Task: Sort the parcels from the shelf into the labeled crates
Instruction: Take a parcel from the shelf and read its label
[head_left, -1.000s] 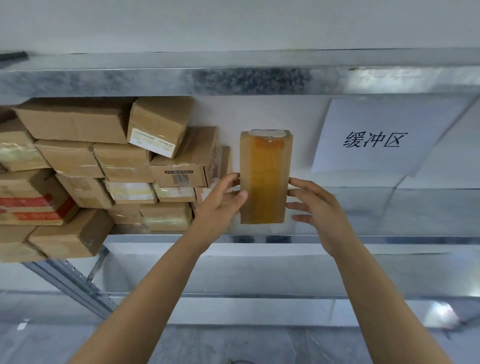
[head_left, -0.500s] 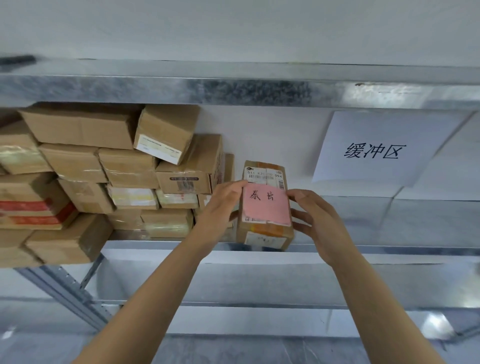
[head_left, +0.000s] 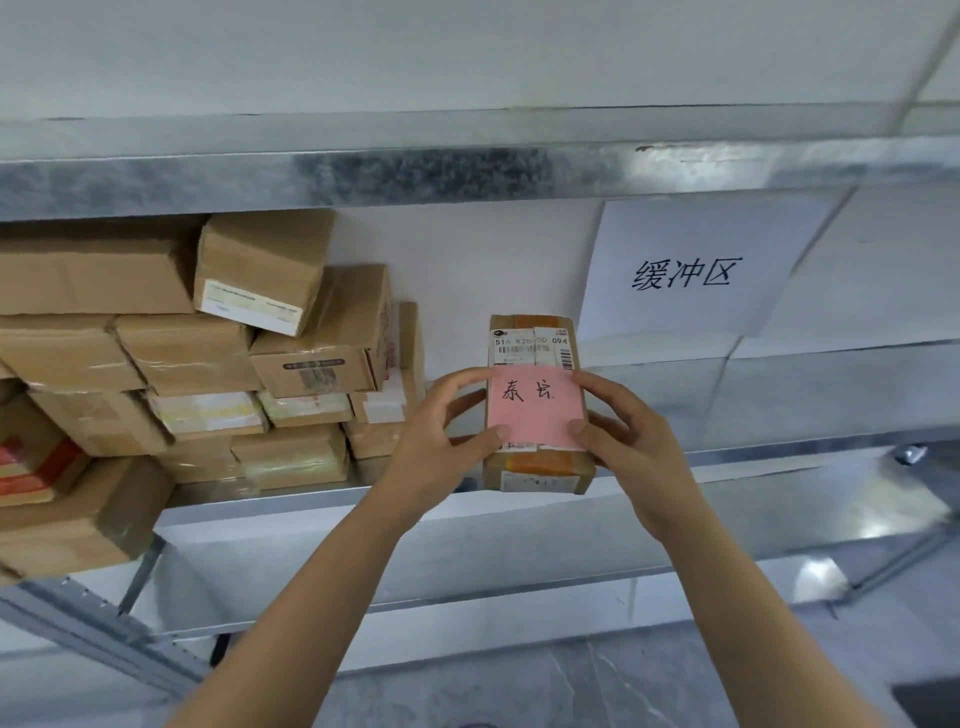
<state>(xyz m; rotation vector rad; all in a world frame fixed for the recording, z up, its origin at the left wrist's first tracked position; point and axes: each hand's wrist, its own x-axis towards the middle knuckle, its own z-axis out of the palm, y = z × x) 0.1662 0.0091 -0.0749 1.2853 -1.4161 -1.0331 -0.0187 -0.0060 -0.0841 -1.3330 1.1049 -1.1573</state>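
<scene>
A small cardboard parcel (head_left: 535, 467) stands upright in front of the shelf's front edge, held between both hands. Its face carries a white barcode label at the top and a pink handwritten note (head_left: 530, 402) over the middle. My left hand (head_left: 441, 441) grips its left side, thumb on the pink note's lower left corner. My right hand (head_left: 628, 436) grips the right side, thumb on the note's lower right corner. A stack of several brown parcels (head_left: 208, 364) fills the shelf to the left.
The metal shelf (head_left: 779, 452) runs across the view, with an upper beam (head_left: 467, 176) overhead. A white paper sign (head_left: 685, 275) with handwritten characters hangs on the wall at right. Lower shelf levels and grey floor lie below.
The parcel was turned from its plain taped side to show the labelled face with the pink note. Both hands brought it slightly lower and closer, thumbs now on the note.
</scene>
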